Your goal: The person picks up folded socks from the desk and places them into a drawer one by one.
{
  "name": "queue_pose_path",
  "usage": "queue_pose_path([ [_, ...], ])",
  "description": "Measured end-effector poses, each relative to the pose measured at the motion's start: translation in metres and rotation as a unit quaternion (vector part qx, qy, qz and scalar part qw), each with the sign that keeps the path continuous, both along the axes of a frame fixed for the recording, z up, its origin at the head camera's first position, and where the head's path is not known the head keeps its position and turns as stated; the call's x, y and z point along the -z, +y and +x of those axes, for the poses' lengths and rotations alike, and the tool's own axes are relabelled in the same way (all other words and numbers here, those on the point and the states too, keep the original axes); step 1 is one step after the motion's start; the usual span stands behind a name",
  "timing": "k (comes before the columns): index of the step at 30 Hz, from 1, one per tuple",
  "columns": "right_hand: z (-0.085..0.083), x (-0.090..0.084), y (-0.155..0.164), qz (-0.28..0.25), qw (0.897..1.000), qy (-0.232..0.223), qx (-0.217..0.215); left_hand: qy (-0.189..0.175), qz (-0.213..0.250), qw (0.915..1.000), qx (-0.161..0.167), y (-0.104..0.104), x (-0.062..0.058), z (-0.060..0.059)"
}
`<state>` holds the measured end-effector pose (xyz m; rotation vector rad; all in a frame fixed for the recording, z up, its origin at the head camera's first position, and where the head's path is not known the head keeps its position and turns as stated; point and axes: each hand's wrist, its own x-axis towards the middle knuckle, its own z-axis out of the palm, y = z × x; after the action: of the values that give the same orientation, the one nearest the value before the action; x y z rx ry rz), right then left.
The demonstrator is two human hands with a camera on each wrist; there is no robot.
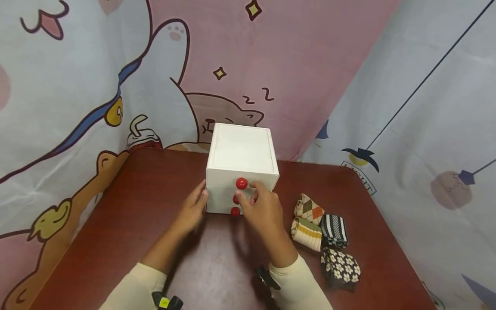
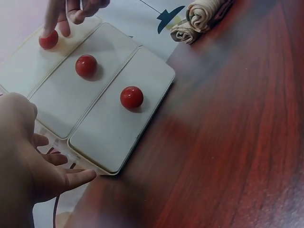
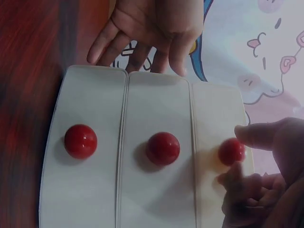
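A small white drawer chest (image 1: 240,150) stands on a red-brown table (image 1: 128,215), its three drawer fronts each carrying a red knob. My right hand (image 1: 248,191) is at the top knob (image 1: 241,183): the index fingertip touches it and the thumb curls just under it, partly covering the middle knob (image 1: 235,199). The bottom knob (image 1: 235,211) is free. In the right wrist view the right hand (image 3: 234,156) closes round the top knob (image 3: 231,151). My left hand (image 1: 199,196) lies with straight fingers against the chest's left side, and shows as an open palm (image 2: 57,166) in the left wrist view.
Several rolled socks lie on the table right of the chest: an argyle pair (image 1: 308,209), a cream striped pair (image 1: 307,232), a black-and-white striped pair (image 1: 334,230) and a black floral pair (image 1: 341,267). Cartoon-printed curtains (image 1: 77,86) close in the back and sides.
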<state>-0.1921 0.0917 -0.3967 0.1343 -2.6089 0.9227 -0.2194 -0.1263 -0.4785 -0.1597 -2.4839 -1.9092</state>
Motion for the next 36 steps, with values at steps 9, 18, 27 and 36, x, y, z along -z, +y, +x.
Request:
queue_pose_path([
  [9, -0.001, 0.004, -0.015, -0.031, 0.998, 0.040, 0.033, 0.022, 0.016, 0.9996, -0.005, 0.006, 0.007, -0.001],
  [18, -0.006, 0.011, -0.024, -0.036, 0.993, 0.092, 0.059, 0.022, 0.007, 0.9994, -0.025, 0.007, 0.007, 0.000],
  [27, -0.010, 0.010, -0.028, -0.045, 0.993, 0.096, 0.061, 0.000, 0.072, 0.9970, -0.026, -0.004, -0.032, -0.017],
  [36, -0.013, 0.011, -0.028, -0.044, 0.992, 0.098, 0.063, -0.071, 0.133, 0.9886, -0.001, -0.005, -0.086, -0.038],
])
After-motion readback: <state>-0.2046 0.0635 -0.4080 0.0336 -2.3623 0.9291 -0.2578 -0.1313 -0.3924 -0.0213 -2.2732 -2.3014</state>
